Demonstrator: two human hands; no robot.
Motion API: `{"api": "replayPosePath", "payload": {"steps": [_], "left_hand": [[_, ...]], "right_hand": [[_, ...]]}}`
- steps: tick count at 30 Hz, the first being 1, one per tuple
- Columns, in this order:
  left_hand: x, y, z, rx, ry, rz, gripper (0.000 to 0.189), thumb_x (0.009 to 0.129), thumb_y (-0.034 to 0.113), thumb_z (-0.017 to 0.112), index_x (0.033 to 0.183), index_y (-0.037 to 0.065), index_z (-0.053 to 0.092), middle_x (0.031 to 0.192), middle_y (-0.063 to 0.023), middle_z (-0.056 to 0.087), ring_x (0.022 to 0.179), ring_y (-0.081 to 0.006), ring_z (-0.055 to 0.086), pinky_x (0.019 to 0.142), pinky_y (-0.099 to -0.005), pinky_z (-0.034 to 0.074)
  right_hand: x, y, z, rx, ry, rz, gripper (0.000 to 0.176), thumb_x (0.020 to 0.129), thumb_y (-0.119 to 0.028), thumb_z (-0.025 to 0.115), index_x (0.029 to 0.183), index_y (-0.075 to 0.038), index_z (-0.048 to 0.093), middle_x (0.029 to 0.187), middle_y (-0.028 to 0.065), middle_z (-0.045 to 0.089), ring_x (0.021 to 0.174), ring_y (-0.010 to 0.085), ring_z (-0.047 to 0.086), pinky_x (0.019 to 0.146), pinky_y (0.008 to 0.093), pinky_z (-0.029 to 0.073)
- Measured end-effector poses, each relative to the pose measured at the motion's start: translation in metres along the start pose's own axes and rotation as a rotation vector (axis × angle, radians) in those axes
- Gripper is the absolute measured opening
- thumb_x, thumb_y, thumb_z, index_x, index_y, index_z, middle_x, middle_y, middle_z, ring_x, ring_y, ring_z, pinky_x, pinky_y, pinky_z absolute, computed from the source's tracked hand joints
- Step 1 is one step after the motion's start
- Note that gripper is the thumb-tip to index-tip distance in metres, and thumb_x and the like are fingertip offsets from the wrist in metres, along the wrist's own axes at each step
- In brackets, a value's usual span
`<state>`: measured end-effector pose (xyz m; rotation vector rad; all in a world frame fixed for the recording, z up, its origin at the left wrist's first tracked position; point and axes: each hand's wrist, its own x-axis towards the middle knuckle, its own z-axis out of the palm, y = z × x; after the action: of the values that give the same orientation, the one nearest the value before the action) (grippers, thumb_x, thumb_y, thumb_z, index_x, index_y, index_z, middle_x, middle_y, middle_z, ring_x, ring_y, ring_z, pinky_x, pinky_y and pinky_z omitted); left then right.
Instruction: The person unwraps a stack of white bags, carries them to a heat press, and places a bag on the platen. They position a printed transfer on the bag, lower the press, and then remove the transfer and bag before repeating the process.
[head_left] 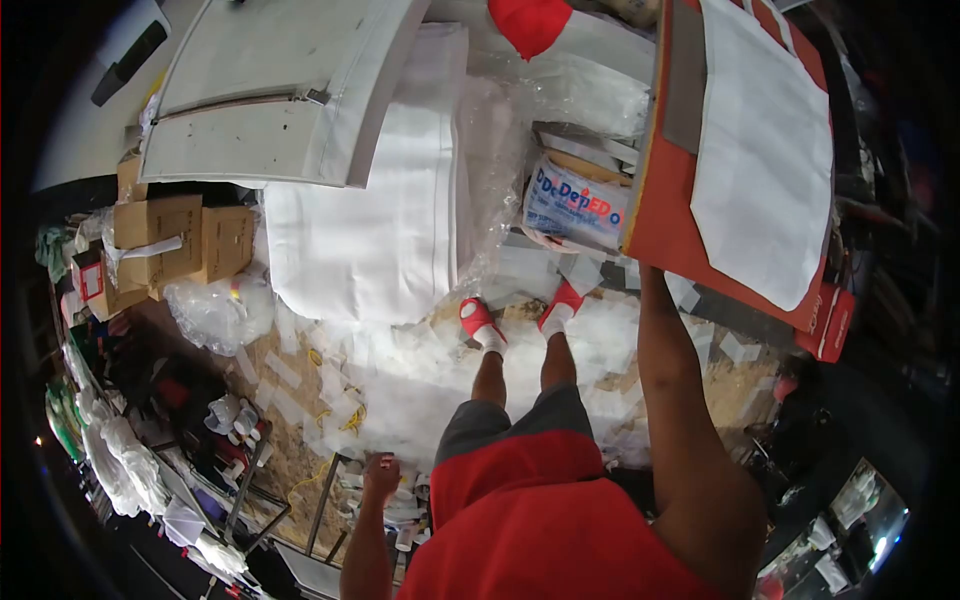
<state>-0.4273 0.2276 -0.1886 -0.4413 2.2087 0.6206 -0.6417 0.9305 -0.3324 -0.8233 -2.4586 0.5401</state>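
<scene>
white scraps (pixel 283 370) litter the brown floor (pixel 262 350). a white sheet (pixel 765 160) lies on the red surface (pixel 680 215), whose near edge hides the right hand, so its grip cannot be told; the left hand (pixel 381 478) hangs low beside the body, released, fingers loosely curled around nothing.

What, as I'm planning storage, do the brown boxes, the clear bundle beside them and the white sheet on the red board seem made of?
Brown boxes: probably cardboard, matte, stiff folded edges. Clear bundle: likely plastic film, glossy, wrinkled, see-through. White sheet: perhaps fabric, matte, evenly white; possibly paper.
</scene>
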Motion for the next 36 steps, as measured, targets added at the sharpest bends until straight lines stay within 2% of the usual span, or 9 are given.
{"api": "replayPosePath", "payload": {"steps": [5, 9, 14, 16, 17, 21, 25, 30, 36], "left_hand": [[0.003, 0.052, 0.005, 0.064, 0.012, 0.045, 0.024, 0.089, 0.019, 0.061, 0.106, 0.003, 0.065, 0.097, -0.0173, 0.069, 0.085, -0.0277, 0.070, 0.076, -0.0386, 0.056], [0.025, 0.131, 0.017, -0.017, 0.099, 0.388, 0.020, 0.089, 0.013, 0.061, 0.105, 0.002, 0.064, 0.096, -0.0167, 0.067, 0.081, -0.0288, 0.069, 0.071, -0.0379, 0.057], [0.034, 0.325, -0.005, 0.015, 0.249, 1.042, 0.013, 0.089, 0.005, 0.062, 0.102, 0.002, 0.062, 0.094, -0.0161, 0.068, 0.079, -0.0323, 0.067, 0.065, -0.0380, 0.056], [0.030, 0.404, -0.013, -0.107, 0.277, 1.113, 0.014, 0.088, 0.002, 0.062, 0.101, 0.002, 0.063, 0.091, -0.0163, 0.068, 0.079, -0.0324, 0.067, 0.069, -0.0381, 0.055], [0.022, 0.446, -0.020, -0.133, 0.294, 1.124, 0.014, 0.088, 0.002, 0.061, 0.101, 0.003, 0.065, 0.092, -0.0161, 0.068, 0.079, -0.0322, 0.067, 0.071, -0.0381, 0.055], [-0.010, 0.587, -0.031, -0.176, 0.366, 1.245, 0.017, 0.086, 0.003, 0.060, 0.103, 0.003, 0.065, 0.096, -0.0167, 0.067, 0.087, -0.0344, 0.066, 0.077, -0.0391, 0.053], [-0.016, 0.675, -0.015, -0.105, 0.382, 1.384, 0.024, 0.084, 0.004, 0.062, 0.107, 0.004, 0.064, 0.103, -0.0199, 0.063, 0.098, -0.0383, 0.062, 0.086, -0.0434, 0.051], [-0.007, 0.728, 0.022, -0.008, 0.470, 1.429, 0.031, 0.083, 0.006, 0.063, 0.113, 0.003, 0.060, 0.118, -0.0211, 0.056, 0.111, -0.0404, 0.055, 0.095, -0.0459, 0.046], [-0.013, 0.745, 0.056, 0.239, 0.551, 1.458, 0.048, 0.080, 0.012, 0.064, 0.125, 0.001, 0.052, 0.130, -0.0198, 0.050, 0.127, -0.0412, 0.043, 0.105, -0.0511, 0.038]], "right_hand": [[-0.040, -0.055, -0.078, 0.070, -0.194, -0.229, 0.026, 0.085, -0.018, 0.066, 0.108, -0.005, 0.065, 0.105, 0.0187, 0.065, 0.099, 0.0365, 0.062, 0.086, 0.0445, 0.049], [-0.043, -0.178, -0.230, 0.314, -0.398, -0.299, 0.015, 0.078, 0.002, 0.065, 0.092, -0.005, 0.063, 0.089, 0.0136, 0.060, 0.074, 0.0322, 0.063, 0.066, 0.0386, 0.053], [0.036, -0.144, -0.338, 0.641, -0.282, 0.213, 0.011, 0.087, 0.003, 0.061, 0.094, -0.004, 0.058, 0.077, 0.0000, 0.057, 0.065, 0.0054, 0.052, 0.056, 0.0236, 0.045], [0.096, -0.134, -0.371, 0.777, -0.214, 0.558, 0.004, 0.088, -0.002, 0.057, 0.090, -0.002, 0.061, 0.071, 0.0012, 0.057, 0.063, 0.0062, 0.054, 0.057, 0.0230, 0.043], [0.117, -0.109, -0.360, 0.740, 0.013, 0.325, 0.005, 0.088, -0.003, 0.057, 0.091, -0.002, 0.061, 0.074, 0.0014, 0.058, 0.064, 0.0064, 0.054, 0.057, 0.0233, 0.043], [0.209, -0.030, -0.332, 0.628, 0.103, 0.234, 0.015, 0.087, -0.003, 0.058, 0.100, 0.002, 0.064, 0.076, 0.0016, 0.062, 0.067, 0.0073, 0.055, 0.060, 0.0238, 0.045], [0.263, 0.017, -0.293, 0.374, 0.103, 0.077, 0.027, 0.082, -0.011, 0.066, 0.107, -0.001, 0.066, 0.082, 0.0127, 0.070, 0.071, 0.0212, 0.068, 0.067, 0.0328, 0.054], [0.265, -0.016, -0.314, 0.323, 0.264, 0.131, 0.039, 0.079, -0.017, 0.073, 0.111, 0.002, 0.063, 0.093, 0.0178, 0.068, 0.086, 0.0311, 0.067, 0.078, 0.0398, 0.053], [0.175, -0.030, -0.325, -0.003, 0.039, -0.215, 0.039, 0.081, -0.020, 0.069, 0.115, -0.003, 0.060, 0.125, 0.0156, 0.055, 0.119, 0.0368, 0.048, 0.096, 0.0492, 0.042]]}}
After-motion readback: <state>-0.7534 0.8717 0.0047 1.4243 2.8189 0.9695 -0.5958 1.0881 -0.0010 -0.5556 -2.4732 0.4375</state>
